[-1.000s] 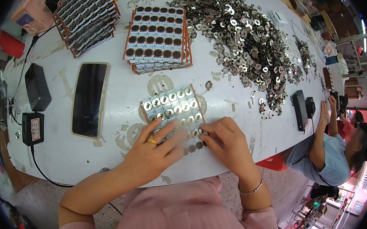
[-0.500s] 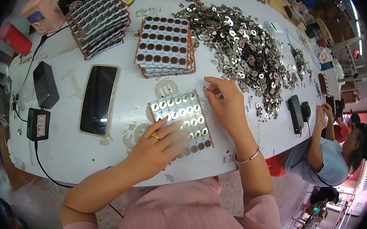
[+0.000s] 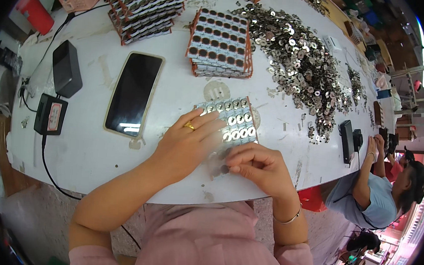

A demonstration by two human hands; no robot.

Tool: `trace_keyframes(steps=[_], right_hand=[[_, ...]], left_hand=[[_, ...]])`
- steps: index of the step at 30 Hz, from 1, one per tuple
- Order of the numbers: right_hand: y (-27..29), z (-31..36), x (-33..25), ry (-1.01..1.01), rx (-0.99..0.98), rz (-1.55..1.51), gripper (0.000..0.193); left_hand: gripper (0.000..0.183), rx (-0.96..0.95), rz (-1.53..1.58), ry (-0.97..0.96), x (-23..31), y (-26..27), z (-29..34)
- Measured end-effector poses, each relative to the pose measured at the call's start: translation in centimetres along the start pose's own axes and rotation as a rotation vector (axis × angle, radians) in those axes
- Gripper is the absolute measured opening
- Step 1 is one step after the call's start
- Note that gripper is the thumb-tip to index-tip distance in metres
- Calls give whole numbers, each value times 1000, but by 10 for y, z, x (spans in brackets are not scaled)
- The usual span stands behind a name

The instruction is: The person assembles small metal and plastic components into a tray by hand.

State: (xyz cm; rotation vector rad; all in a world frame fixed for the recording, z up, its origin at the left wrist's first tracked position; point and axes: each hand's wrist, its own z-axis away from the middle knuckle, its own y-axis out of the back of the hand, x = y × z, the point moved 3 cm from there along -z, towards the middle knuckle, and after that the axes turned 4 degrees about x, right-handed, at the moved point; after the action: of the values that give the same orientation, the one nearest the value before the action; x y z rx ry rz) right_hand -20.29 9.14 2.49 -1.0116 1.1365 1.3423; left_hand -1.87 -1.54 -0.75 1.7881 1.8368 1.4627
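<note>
A small grid tray (image 3: 233, 115) filled with round silver metal discs lies on the white table (image 3: 175, 90) in front of me. My left hand (image 3: 186, 143), with a gold ring, lies flat on the tray's near left part and holds it down. My right hand (image 3: 259, 167) sits at the tray's near edge with its fingers curled and pinched together; something small may be between the fingertips, but I cannot make it out. A big heap of loose silver discs (image 3: 297, 59) spreads across the far right of the table.
A stack of filled trays (image 3: 221, 43) stands behind the working tray, another stack (image 3: 142, 5) at far left. A black phone (image 3: 133, 94) lies to the left, two black adapters (image 3: 58, 90) beyond it. Another person (image 3: 387, 181) sits at the table's right end.
My right hand came back from the far edge of the tray, near the disc heap, to its near edge. My left hand stayed on the tray.
</note>
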Motion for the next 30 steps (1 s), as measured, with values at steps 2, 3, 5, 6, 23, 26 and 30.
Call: trace_keyframes(steps=[2,3,5,6,23,26,30], right_hand=[[-9,3,-10,13,-59,161,13],[-13,5,-15,34,-105,326,13],[-22,7,-22,-41,-82,357,13],[-23,8,-21,-111,-46,392,12],[-35,9,-10,29,36,605,19],[-34,10,-6,76,40,587,20],[-39,9,-5,178,49,663,21]], left_hand=[[12,5,-4,3,-1,0,1],[13,15,-13,-18,-1,-1,1],[13,25,-22,-27,-1,-1,2],[14,31,-26,-38,0,-1,1],[15,6,-37,-3,5,-1,1],[16,-15,-36,2,5,-1,-1],[13,-29,-52,24,5,-1,-1]])
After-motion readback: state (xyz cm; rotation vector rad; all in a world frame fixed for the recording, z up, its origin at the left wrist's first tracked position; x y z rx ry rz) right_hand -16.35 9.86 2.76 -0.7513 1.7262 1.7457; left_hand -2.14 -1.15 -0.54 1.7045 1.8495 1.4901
